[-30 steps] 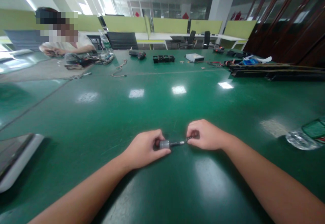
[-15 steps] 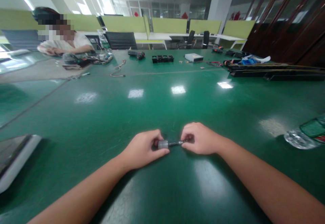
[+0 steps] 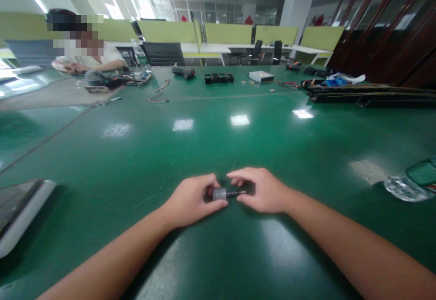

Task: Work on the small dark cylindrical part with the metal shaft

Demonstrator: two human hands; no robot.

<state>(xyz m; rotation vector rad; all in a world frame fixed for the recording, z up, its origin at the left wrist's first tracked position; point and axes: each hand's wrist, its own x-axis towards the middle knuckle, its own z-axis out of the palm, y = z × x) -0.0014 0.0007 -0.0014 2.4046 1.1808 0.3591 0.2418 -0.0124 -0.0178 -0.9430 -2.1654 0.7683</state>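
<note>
Head view: my left hand [image 3: 192, 203] grips the cylinder [image 3: 219, 194] over the table [image 3: 204, 148], its shaft [image 3: 232, 194] pointing right; my right hand [image 3: 268, 193] stands open at the tip. Apparently I'm working the shaft, which calls for a steady left hold.

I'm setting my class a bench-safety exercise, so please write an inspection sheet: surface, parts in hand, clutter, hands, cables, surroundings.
Surface: green tabletop, glossy, reflecting lights.
Parts: grey cylinder with thin dark shaft.
Clutter: black block, white box, dark bars, farther off.
Hands: left hand grips the cylinder; right hand open at the shaft's tip, contact unclear.
Cables: pale cable lying loose.
Surroundings: person, yellow-green partitions, dark cabinet.
</note>
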